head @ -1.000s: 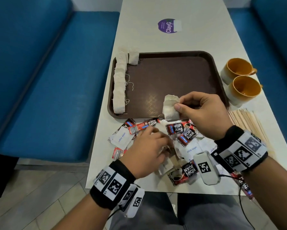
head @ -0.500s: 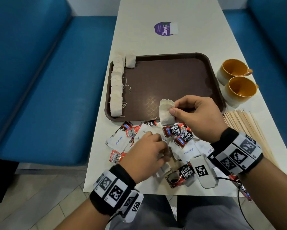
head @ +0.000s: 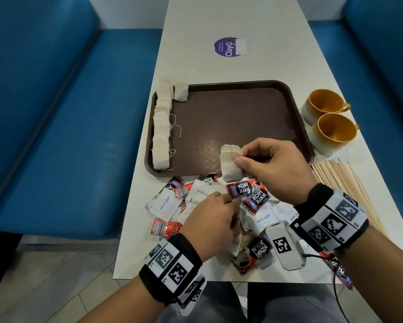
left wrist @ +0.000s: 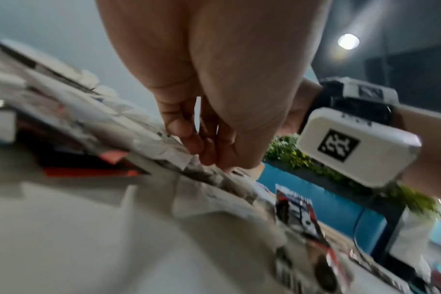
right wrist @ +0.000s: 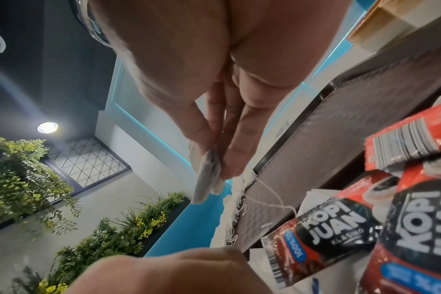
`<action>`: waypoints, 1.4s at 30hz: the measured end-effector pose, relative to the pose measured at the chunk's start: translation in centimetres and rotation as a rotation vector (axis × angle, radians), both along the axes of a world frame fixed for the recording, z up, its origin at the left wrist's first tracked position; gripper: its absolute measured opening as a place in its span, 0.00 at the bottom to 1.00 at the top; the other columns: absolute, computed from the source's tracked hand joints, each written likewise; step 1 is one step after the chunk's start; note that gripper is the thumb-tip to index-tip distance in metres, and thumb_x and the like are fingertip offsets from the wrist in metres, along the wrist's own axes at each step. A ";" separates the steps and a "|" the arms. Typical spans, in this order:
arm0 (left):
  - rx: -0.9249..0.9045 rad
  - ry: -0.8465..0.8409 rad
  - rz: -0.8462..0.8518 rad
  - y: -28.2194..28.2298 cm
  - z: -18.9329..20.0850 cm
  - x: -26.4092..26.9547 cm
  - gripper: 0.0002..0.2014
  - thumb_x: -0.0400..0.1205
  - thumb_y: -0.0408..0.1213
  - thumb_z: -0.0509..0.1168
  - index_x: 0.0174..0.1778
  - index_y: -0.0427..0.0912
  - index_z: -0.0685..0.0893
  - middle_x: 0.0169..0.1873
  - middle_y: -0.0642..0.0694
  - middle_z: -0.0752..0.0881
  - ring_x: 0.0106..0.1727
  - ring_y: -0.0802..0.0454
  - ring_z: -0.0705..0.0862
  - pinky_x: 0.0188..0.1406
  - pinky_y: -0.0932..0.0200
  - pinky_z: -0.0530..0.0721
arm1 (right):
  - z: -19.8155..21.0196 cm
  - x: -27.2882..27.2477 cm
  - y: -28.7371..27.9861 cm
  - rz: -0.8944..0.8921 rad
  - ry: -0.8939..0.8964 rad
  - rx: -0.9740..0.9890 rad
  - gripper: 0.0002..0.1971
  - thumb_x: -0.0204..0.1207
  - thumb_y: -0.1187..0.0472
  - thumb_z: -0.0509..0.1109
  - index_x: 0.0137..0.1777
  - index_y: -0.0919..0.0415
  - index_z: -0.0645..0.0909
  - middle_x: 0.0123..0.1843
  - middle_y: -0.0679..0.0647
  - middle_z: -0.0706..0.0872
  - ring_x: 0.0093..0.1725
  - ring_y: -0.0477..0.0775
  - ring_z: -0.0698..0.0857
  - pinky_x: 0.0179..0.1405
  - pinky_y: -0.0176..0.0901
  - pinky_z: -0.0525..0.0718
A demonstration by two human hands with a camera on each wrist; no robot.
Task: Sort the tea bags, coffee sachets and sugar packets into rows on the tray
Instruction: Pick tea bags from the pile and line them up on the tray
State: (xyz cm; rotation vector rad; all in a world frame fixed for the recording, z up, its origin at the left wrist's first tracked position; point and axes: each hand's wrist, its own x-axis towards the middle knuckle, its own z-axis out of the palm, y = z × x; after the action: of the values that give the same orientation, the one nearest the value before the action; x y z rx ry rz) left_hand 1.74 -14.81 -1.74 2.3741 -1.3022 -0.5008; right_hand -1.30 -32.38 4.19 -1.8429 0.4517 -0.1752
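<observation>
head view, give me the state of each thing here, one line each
tray: flat on the table, holds only tea bags
row of tea bags: lined up along the tray's left edge
held tea bag: pinched in the right hand, above the tray's near edge
left hand: fingers curled down into the loose pile
coffee sachets: unsorted, off the tray
sugar packets: unsorted, off the tray
two cups: upright

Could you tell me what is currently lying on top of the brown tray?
On the tray only a row of tea bags shows, along its left edge. The right hand pinches another tea bag above the near rim, hiding that corner.
</observation>
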 end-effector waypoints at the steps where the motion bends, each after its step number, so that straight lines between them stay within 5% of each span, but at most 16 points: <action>1: -0.027 0.013 0.018 0.1 0.0 0.2 0.09 0.81 0.37 0.69 0.55 0.41 0.89 0.51 0.45 0.86 0.53 0.45 0.80 0.48 0.50 0.81 | 0.1 0.0 0.0 0.001 -0.003 0.000 0.02 0.76 0.64 0.81 0.46 0.61 0.91 0.41 0.53 0.93 0.41 0.49 0.93 0.40 0.36 0.90; 3: 0.003 0.017 0.017 0.2 0.0 0.4 0.08 0.81 0.40 0.69 0.53 0.43 0.88 0.52 0.47 0.85 0.55 0.47 0.79 0.50 0.49 0.81 | 0.2 0.0 -0.1 -0.001 -0.010 0.009 0.02 0.76 0.65 0.80 0.46 0.63 0.90 0.40 0.54 0.93 0.38 0.46 0.92 0.38 0.33 0.88; 8: 0.114 -0.065 -0.064 -0.4 0.0 0.3 0.19 0.87 0.44 0.65 0.73 0.42 0.82 0.63 0.44 0.83 0.64 0.45 0.76 0.56 0.54 0.74 | 0.2 0.0 -0.3 0.001 -0.023 0.004 0.03 0.77 0.65 0.80 0.46 0.64 0.90 0.39 0.53 0.93 0.36 0.45 0.91 0.36 0.32 0.87; 13: 0.103 -0.085 -0.083 -0.6 0.0 0.4 0.15 0.84 0.38 0.65 0.65 0.41 0.86 0.56 0.44 0.85 0.58 0.45 0.79 0.49 0.55 0.72 | 0.1 -0.2 -0.2 0.000 -0.019 -0.004 0.02 0.76 0.65 0.81 0.45 0.62 0.90 0.39 0.52 0.93 0.39 0.47 0.92 0.38 0.34 0.89; 20: -0.114 -0.025 0.013 0.4 -0.6 0.5 0.03 0.75 0.35 0.74 0.43 0.43 0.90 0.42 0.48 0.87 0.44 0.45 0.83 0.38 0.51 0.84 | 0.0 -0.3 -0.5 -0.001 -0.024 -0.012 0.02 0.76 0.64 0.81 0.44 0.60 0.90 0.40 0.52 0.93 0.40 0.50 0.93 0.42 0.44 0.93; 27: -0.282 0.131 0.042 2.2 0.3 1.3 0.08 0.72 0.43 0.70 0.44 0.45 0.87 0.43 0.53 0.83 0.40 0.54 0.81 0.38 0.56 0.83 | 0.0 -0.1 -0.4 0.001 -0.026 0.007 0.02 0.76 0.65 0.81 0.44 0.60 0.90 0.40 0.53 0.93 0.42 0.54 0.94 0.45 0.47 0.93; 30: -0.371 0.209 0.033 3.2 0.5 1.8 0.05 0.73 0.34 0.71 0.43 0.46 0.85 0.43 0.54 0.85 0.38 0.58 0.82 0.40 0.59 0.85 | -0.2 0.0 -0.2 0.006 -0.010 0.008 0.02 0.76 0.64 0.81 0.45 0.61 0.90 0.41 0.55 0.94 0.43 0.54 0.94 0.46 0.46 0.94; 34: -0.403 0.364 0.207 4.5 0.5 2.3 0.07 0.75 0.32 0.72 0.41 0.48 0.83 0.37 0.52 0.88 0.36 0.54 0.87 0.41 0.49 0.89 | -0.6 0.2 0.1 0.011 0.017 0.045 0.03 0.76 0.64 0.81 0.45 0.62 0.90 0.42 0.56 0.94 0.43 0.57 0.94 0.48 0.48 0.94; 37: -0.429 0.545 0.306 5.1 0.7 2.4 0.10 0.77 0.27 0.69 0.46 0.49 0.84 0.40 0.48 0.88 0.39 0.48 0.86 0.44 0.45 0.90 | -0.7 0.3 0.3 0.019 0.030 0.058 0.03 0.76 0.64 0.81 0.45 0.62 0.90 0.41 0.56 0.94 0.42 0.55 0.94 0.45 0.43 0.91; 39: -0.427 0.640 0.323 5.6 0.9 2.3 0.12 0.77 0.33 0.67 0.53 0.54 0.83 0.45 0.46 0.88 0.46 0.41 0.87 0.51 0.40 0.89 | -0.8 0.4 0.4 0.024 0.032 0.060 0.03 0.76 0.64 0.81 0.46 0.62 0.90 0.42 0.56 0.94 0.42 0.56 0.94 0.46 0.44 0.92; 42: -0.337 0.580 0.240 6.5 1.1 2.4 0.20 0.74 0.41 0.68 0.62 0.61 0.81 0.49 0.55 0.86 0.50 0.49 0.86 0.54 0.47 0.88 | -1.0 0.5 0.4 0.024 0.030 0.061 0.02 0.76 0.65 0.81 0.45 0.62 0.90 0.42 0.56 0.94 0.43 0.55 0.94 0.47 0.46 0.93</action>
State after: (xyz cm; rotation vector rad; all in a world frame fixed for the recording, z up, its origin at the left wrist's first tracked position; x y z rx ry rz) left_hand 4.11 -8.35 -0.61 1.8720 -0.7595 -0.7537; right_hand -0.82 -31.95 3.17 -1.7923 0.4511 -0.1171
